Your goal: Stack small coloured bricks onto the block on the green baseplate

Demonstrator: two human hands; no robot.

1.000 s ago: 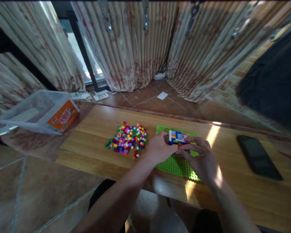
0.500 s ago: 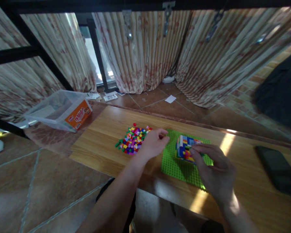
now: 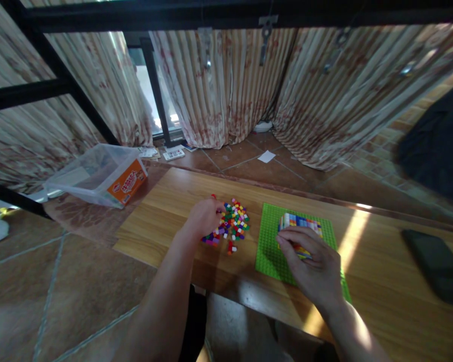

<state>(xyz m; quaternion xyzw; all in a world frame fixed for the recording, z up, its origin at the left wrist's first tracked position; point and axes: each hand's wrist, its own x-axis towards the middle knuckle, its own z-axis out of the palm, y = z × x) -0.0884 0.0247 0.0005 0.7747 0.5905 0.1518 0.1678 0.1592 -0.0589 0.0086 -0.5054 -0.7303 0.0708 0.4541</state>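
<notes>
My left hand (image 3: 206, 217) is at the left side of a pile of small coloured bricks (image 3: 236, 218), fingers curled down among them; whatever they pinch is hidden. On a green studded baseplate (image 3: 268, 236) stands a block built of many-coloured bricks (image 3: 304, 220), with white and blue along its top. My right hand (image 3: 313, 259) is in front of this block and hides part of it. Its thumb and forefinger are pinched together at the block's near left side; I cannot make out anything between them.
A wooden table (image 3: 151, 216) carries the bricks and baseplate. At its right end lies a dark phone (image 3: 434, 264). A clear plastic bin (image 3: 94, 176) with an orange label stands beyond the left end. Papers (image 3: 173, 153) lie on the floor near the curtains (image 3: 226, 90).
My left hand has moved left from beside the baseplate to the brick pile. My right hand has shifted slightly left over the front of the block. The view has tilted slightly.
</notes>
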